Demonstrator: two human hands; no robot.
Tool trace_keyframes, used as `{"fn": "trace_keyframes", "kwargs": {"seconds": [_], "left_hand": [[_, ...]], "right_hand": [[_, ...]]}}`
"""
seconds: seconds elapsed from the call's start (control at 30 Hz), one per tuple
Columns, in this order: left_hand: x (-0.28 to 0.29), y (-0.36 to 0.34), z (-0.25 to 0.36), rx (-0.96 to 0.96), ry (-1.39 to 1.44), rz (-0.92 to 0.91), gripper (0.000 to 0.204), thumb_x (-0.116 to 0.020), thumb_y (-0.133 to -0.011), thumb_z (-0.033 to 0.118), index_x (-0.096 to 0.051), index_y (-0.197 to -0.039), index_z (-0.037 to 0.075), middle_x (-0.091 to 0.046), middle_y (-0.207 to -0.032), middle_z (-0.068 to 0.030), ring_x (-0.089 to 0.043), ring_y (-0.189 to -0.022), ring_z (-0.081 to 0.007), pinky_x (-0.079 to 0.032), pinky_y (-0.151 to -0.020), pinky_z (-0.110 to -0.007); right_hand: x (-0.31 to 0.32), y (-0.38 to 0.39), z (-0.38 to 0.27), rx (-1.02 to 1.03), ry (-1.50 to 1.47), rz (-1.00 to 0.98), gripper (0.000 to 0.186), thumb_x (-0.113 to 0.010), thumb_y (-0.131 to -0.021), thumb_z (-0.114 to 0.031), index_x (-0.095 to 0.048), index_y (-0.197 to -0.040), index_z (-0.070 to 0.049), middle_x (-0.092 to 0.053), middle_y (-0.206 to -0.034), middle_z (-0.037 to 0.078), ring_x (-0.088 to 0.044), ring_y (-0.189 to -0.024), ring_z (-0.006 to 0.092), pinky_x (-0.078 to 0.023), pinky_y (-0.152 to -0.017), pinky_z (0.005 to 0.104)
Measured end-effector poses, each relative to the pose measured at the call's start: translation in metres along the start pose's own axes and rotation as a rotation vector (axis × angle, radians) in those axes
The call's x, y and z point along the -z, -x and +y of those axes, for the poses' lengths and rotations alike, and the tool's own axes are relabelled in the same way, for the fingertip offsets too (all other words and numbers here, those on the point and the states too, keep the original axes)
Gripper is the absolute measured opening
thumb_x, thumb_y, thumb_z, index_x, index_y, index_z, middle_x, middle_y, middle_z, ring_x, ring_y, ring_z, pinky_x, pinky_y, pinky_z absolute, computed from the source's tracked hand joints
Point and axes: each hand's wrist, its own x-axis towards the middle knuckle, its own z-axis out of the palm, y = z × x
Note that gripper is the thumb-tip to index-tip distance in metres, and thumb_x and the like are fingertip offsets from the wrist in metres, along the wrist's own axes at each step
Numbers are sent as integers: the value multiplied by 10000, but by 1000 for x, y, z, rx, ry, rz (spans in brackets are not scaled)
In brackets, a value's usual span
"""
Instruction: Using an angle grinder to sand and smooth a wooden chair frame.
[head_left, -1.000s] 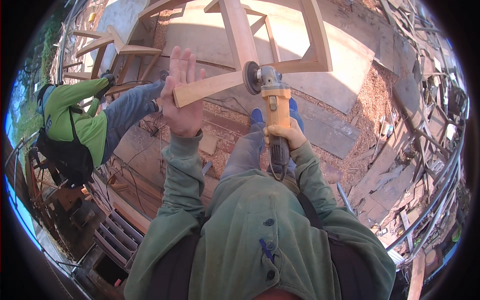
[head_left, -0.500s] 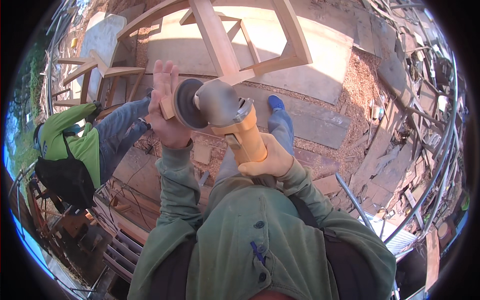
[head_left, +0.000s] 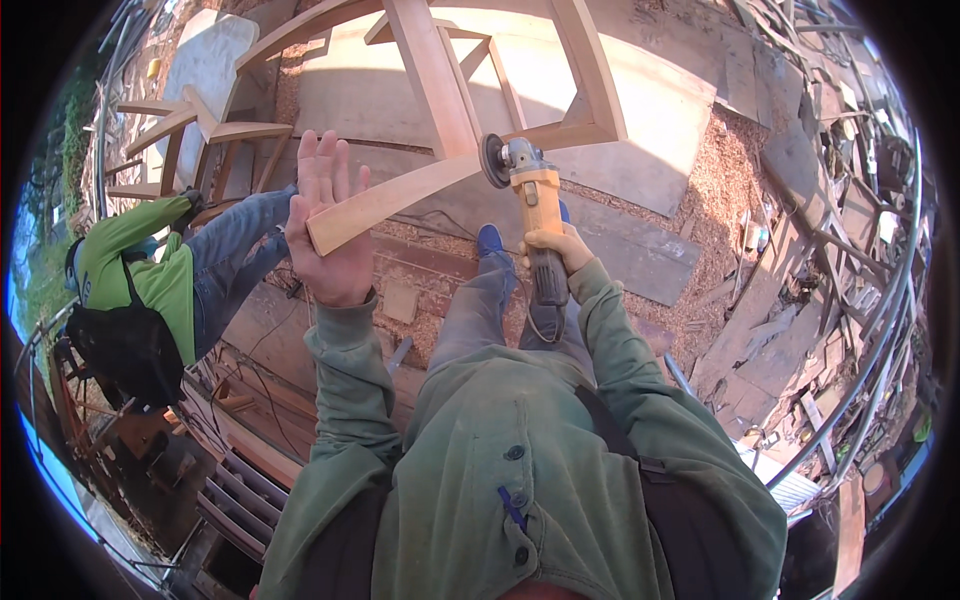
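Note:
My left hand is turned palm up with its fingers stretched out flat. Across that palm lies the end of a curved wooden piece, part of a pale wooden frame that looks like a chair. The fingers do not wrap round the wood. My right hand grips a yellow angle grinder by its body, its dark rear handle pointing toward me. The grinder's round disc is at the joint where the curved piece meets the frame; whether it touches cannot be made out.
At the left, a person in a bright green top bends beside another wooden frame. Boards and wood shavings cover the ground. Scrap wood and metal pipes line the right side. A cable hangs by the grinder.
The grinder has moved away from me and to the right, from beside my left palm to the frame's joint. The curved piece is now in plain view. My left hand has barely shifted.

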Motion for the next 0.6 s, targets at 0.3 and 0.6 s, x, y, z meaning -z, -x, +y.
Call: {"fn": "trace_keyframes", "kwargs": {"seconds": [0.3,0.6], "left_hand": [[-10,4,-3,-7,-7,8,803,-378,-948,465,-29,-1531,36,-124,-1585,-176,-91,-1479,-290,-97,-1182,-479],[-1,-4,-30,-140,-18,-226,577,-235,-1002,385,-594,-1080,-60,-594,-1136,-222,-504,-1172,-350,-327,-1067,-458]], "right_hand": [[4,18,2,-50,-16,40,247,-693,-820,-139,-584,-977,17,-639,-825,111,-652,-663,201,-563,-572,337],[-8,89,-55,309,906,269,337,-739,-721,-150,-581,-975,7,-652,-838,113,-657,-701,190,-543,-631,334]]}}
